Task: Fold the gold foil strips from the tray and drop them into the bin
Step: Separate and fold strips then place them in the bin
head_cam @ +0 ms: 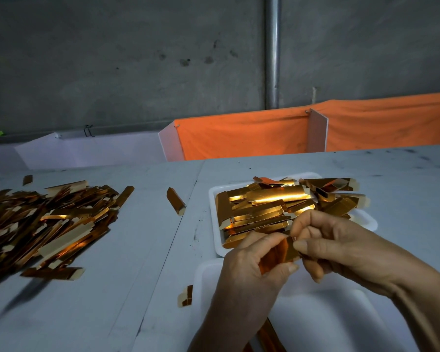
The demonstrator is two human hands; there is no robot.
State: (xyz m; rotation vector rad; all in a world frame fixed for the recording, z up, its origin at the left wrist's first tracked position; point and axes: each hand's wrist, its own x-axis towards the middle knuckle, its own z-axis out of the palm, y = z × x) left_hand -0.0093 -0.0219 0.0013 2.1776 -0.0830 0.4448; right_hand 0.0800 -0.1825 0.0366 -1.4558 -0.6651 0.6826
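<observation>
strip (280,252) mostly hidden by fingers (267,243), left foil pile (43,224) cropped, blurred

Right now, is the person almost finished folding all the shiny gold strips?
Not nearly. Done: a big pile of folded gold foil strips lies on the grey table's left side, though no bin is clearly in view. In hand: the left hand and right hand pinch one gold foil strip together. Left: the white foam tray is still heaped with flat strips.

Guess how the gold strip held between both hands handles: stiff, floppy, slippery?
The strip probably holds a crease: those in the tray keep sharp folds. Likely light, since fingertip pinches by the left hand and right hand carry it. Its glossy face may be slippery.
</observation>
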